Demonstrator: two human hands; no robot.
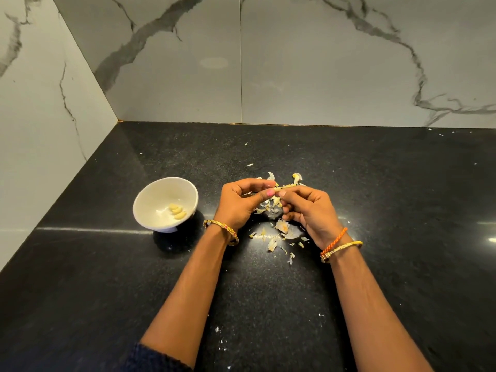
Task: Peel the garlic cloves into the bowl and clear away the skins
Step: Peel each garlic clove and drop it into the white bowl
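Clove (281, 187) pinched between both hands above the surface (389, 210), part-skinned, pale and thin. Left hand (239, 202) grasping its near end, thumb and forefinger curled round it, thumbnail pink. Right hand (308, 210) grasping the same clove from the other side, thumb tip meeting the left thumb, remaining fingers curled under. Gold bangle (221, 230) on left wrist; orange thread (335, 241) and pale bangle (346, 247) on right wrist. Dark sleeve (150, 358) at left elbow, low in frame.

Skins (279, 232) scattered on the surface directly beneath and between the hands, more just beyond the fingertips, a few stray flecks farther out toward the wall and nearer the body. White bowl (165, 202) left of the left hand, near but apart, tilted, holding peeled cloves (177, 211) bunched at its bottom. Black speckled stone underneath all; grey-veined marble walls (295, 63) behind and at left, meeting in a corner. No brands, labels or readable writing anywhere.
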